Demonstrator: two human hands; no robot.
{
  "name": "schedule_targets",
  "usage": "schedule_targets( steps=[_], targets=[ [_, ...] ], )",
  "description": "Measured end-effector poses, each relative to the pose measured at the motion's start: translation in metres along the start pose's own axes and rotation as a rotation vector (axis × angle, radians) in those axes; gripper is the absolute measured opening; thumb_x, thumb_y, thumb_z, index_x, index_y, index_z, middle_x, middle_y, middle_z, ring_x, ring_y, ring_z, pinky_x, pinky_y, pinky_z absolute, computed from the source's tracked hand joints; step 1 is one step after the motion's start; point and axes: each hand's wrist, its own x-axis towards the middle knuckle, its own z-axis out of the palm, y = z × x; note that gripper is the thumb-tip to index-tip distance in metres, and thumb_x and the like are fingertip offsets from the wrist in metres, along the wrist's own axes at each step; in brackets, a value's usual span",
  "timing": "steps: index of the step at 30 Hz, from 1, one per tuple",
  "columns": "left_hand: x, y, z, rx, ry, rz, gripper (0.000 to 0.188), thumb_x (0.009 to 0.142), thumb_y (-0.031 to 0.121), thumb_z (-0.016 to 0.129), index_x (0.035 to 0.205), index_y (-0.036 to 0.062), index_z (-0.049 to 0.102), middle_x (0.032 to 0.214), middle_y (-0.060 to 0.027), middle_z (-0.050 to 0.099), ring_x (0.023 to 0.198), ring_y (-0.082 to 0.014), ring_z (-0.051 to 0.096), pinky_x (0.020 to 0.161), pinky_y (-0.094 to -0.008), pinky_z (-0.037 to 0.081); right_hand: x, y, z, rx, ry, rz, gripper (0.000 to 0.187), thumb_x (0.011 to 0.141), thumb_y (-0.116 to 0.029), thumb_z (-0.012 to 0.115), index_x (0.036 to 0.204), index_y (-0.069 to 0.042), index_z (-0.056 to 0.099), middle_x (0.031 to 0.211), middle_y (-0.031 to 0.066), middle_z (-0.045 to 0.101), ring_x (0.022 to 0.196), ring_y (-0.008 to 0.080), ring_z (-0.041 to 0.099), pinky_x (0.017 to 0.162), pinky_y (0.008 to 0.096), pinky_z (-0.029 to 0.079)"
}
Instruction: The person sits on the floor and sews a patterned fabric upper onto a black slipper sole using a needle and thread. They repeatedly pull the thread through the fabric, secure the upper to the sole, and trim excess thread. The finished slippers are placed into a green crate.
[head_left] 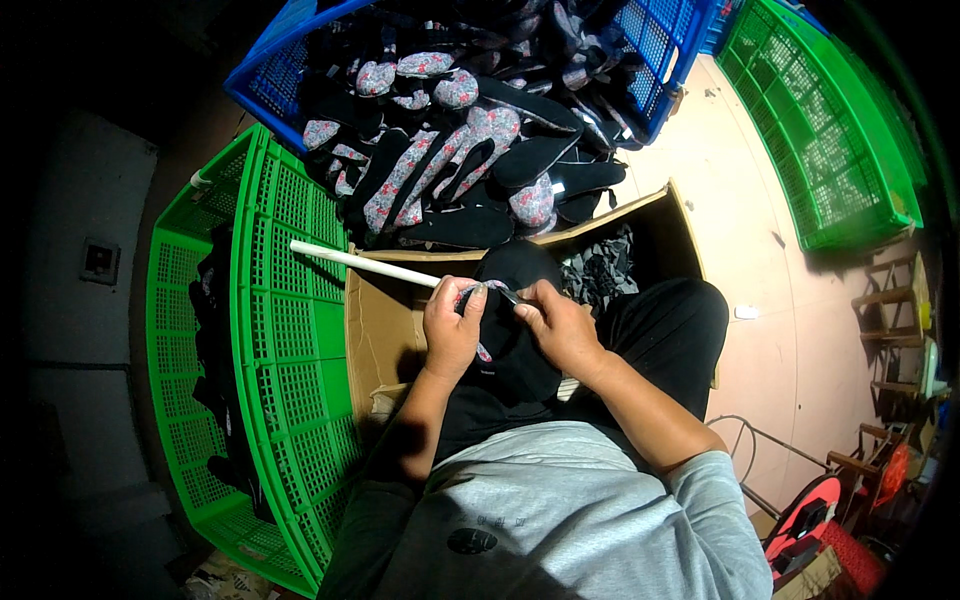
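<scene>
As I watch remotely, the left hand (455,322) pinches the floral edge (466,293) of a black shoe (515,345) at centre frame while the right hand (565,328) closes its fingers on a slim dark item (511,295) I cannot identify, apparently to hold that edge steady. A white rod (365,263) reaches over an open cardboard box (385,325) of grey scraps (605,268) toward the left hand, with a green crate (290,330) at left and a blue crate (660,50) of floral-lined shoes (490,128) at top hemming the space.
</scene>
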Motion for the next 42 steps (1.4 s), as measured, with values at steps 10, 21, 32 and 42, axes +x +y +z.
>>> schedule_targets(
  steps=[10,21,32,42],
  targets=[
    [0.0,0.001,-0.001,-0.007,-0.006,0.0,0.023,0.091,0.022,0.065,0.089,-0.0006,0.06,0.083,-0.0124,0.061,0.077,-0.0285,0.06,0.072,-0.0361,0.047,0.003,0.001,-0.001,0.081,-0.03,0.004,0.023,0.095,-0.025,0.061,0.105,-0.005,0.056,0.09,0.0178,0.068,0.084,0.0401,0.065,0.069,0.0465,0.049],
    [0.0,-0.003,0.0,-0.012,-0.012,0.006,0.023,0.091,0.022,0.065,0.09,-0.0005,0.06,0.084,-0.0127,0.061,0.078,-0.029,0.06,0.073,-0.0361,0.047,0.004,0.007,0.003,0.149,-0.032,0.03,0.021,0.095,-0.025,0.061,0.103,-0.005,0.057,0.088,0.0156,0.069,0.084,0.0379,0.066,0.069,0.0448,0.049],
    [-0.001,-0.004,0.0,-0.016,-0.004,0.022,0.024,0.091,0.022,0.065,0.091,-0.0011,0.059,0.084,-0.0134,0.06,0.078,-0.0297,0.06,0.072,-0.0361,0.048,0.001,0.015,0.005,0.262,-0.048,0.018,0.019,0.096,-0.021,0.06,0.104,-0.004,0.058,0.089,0.0129,0.07,0.082,0.0317,0.068,0.071,0.0391,0.051],
    [-0.016,0.002,0.0,0.018,-0.028,0.152,0.021,0.091,0.018,0.066,0.098,-0.0003,0.059,0.096,-0.0152,0.062,0.089,-0.03,0.062,0.081,-0.0369,0.048,-0.006,0.031,0.007,0.76,-0.118,0.066,0.022,0.093,-0.012,0.068,0.112,-0.004,0.059,0.099,0.0036,0.066,0.09,0.0111,0.062,0.078,0.0266,0.049]
  ],
)
